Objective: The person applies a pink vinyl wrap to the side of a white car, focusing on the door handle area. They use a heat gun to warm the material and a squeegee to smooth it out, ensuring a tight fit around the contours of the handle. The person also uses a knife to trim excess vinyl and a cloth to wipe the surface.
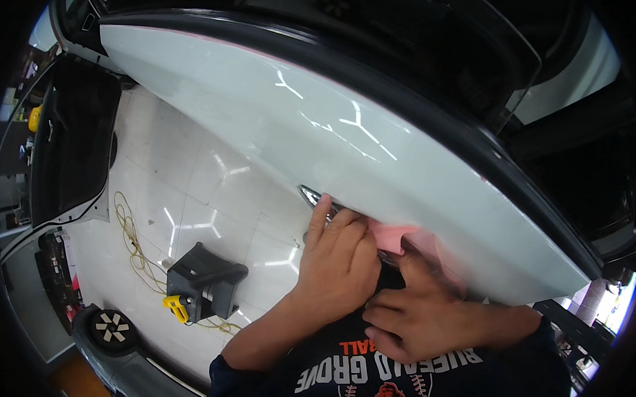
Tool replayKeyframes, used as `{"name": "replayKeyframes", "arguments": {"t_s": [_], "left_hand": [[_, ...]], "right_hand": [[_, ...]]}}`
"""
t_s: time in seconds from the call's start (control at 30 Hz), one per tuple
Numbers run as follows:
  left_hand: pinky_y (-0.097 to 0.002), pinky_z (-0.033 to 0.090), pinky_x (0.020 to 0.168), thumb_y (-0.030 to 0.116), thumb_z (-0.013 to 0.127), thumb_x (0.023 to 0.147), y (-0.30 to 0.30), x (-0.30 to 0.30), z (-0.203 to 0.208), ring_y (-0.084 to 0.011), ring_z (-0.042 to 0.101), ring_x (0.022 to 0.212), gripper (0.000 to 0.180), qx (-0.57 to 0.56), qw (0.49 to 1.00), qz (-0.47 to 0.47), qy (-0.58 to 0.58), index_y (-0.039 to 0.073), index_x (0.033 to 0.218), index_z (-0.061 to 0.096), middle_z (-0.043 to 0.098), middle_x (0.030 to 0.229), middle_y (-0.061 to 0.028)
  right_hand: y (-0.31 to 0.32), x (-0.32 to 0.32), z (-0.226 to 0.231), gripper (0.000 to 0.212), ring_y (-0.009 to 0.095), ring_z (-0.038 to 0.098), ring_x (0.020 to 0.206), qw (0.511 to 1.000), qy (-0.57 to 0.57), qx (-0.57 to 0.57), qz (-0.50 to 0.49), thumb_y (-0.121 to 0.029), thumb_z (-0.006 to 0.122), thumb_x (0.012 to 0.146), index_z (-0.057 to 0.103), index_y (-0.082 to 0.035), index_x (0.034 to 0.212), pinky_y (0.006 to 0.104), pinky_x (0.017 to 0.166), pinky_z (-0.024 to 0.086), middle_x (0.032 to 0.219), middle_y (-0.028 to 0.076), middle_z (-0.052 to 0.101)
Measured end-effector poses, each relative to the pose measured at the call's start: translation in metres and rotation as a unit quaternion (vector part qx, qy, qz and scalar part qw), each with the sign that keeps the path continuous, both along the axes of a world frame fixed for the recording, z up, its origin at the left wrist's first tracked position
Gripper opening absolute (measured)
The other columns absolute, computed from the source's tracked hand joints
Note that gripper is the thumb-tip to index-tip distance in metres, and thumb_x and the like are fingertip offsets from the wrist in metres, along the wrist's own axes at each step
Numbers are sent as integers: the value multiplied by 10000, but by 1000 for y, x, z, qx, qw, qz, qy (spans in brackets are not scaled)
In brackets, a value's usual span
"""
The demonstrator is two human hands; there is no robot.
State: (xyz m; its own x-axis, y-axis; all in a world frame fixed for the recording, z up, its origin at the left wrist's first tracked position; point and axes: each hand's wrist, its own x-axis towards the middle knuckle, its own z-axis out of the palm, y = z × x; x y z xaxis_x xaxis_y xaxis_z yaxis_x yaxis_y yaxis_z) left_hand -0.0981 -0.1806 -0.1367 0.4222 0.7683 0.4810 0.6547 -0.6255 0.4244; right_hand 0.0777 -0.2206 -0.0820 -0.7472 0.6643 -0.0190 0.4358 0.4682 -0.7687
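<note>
A pale, glossy car door [273,109] stretches diagonally in front of me, with ceiling lights reflected in it. My left hand [341,257] is closed over the dark, shiny door handle [309,195], its index finger lying along the chrome end. Thin pink film [393,234] bunches beside the handle and spreads over the panel to the right. My right hand [423,307] is at the film's lower edge. Its index finger presses up against the gathered film by the handle's near end, and the other fingers curl inward. The fingers hide most of the handle.
On the tiled floor [211,160] to the left stands a dark step stool [208,276] with a yellow tool [175,308] at its side. A yellow cord [129,236] lies coiled nearby. Another open car door [77,130] stands at far left, and a wheeled grey object [112,332] sits lower left.
</note>
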Motion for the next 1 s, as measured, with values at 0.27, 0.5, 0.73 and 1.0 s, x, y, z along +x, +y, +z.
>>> {"name": "replayKeyframes", "arguments": {"t_s": [0.27, 0.5, 0.73, 1.0], "left_hand": [[-517, 424, 973, 67, 604, 735, -4, 11, 4, -339, 629, 987, 155, -66, 997, 26, 12, -16, 862, 569, 609, 978, -195], [-495, 411, 983, 95, 600, 753, -3, 19, 20, -323, 640, 952, 145, -39, 992, 44, 108, 7, 864, 568, 617, 980, -189], [-484, 422, 934, 11, 599, 699, 3, 18, 10, -304, 595, 830, 221, -63, 997, 23, 49, -11, 914, 550, 600, 985, -180], [-477, 413, 921, 48, 617, 739, -8, 10, 2, -332, 617, 952, 250, -57, 997, 10, -42, -42, 970, 590, 619, 1000, -174]], "right_hand": [[10, 2, 2, 184, 539, 530, 1013, 1000, 17, 23, -3, -218, 738, 724, 712, -58, 811, 588, 1009, 404, 789, 74, 649], [12, 4, -1, 147, 653, 492, 1062, 998, 54, 24, -32, -181, 703, 714, 645, -48, 691, 684, 970, 394, 663, 95, 587], [17, 8, -3, 164, 617, 519, 1016, 997, 74, 18, -14, -167, 703, 725, 625, -25, 701, 600, 950, 437, 677, 119, 583], [17, 9, 12, 128, 462, 575, 939, 997, 19, -73, -1, -142, 692, 750, 620, -36, 740, 495, 929, 468, 759, 121, 588]]}}
